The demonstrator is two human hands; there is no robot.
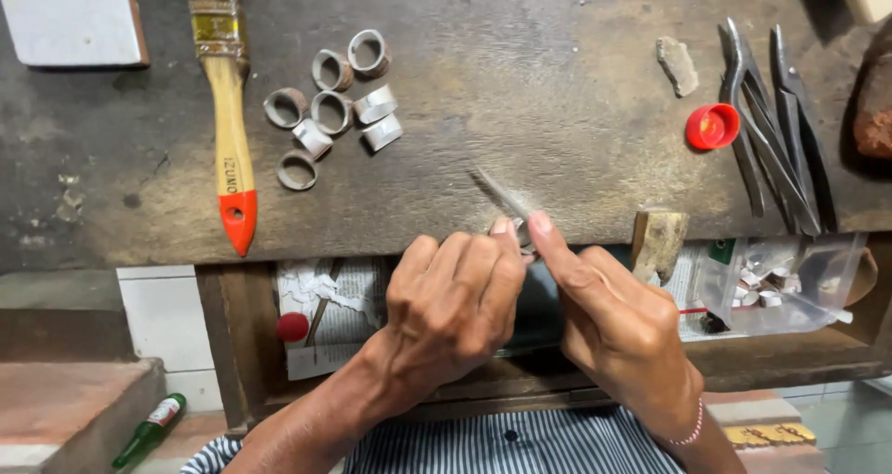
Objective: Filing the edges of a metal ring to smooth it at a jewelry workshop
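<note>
Both hands meet at the front edge of a dark, worn wooden workbench (520,84). My left hand (451,302) is curled into a fist, its thumb and fingertips pinching a small silver ring (524,235). My right hand (618,321) pinches the near end of a thin metal file (495,193), with the forefinger stretched along it. The file slants up and to the left over the bench and looks blurred. Most of the ring is hidden by my fingertips.
Several silver ring bands (330,111) lie at the back left beside a wooden paintbrush with a red tip (230,130). Pliers (771,125), a red bottle cap (713,125) and a stone (677,64) sit right. Below are a wooden peg (658,242), plastic bag (785,283) and green bottle (149,430).
</note>
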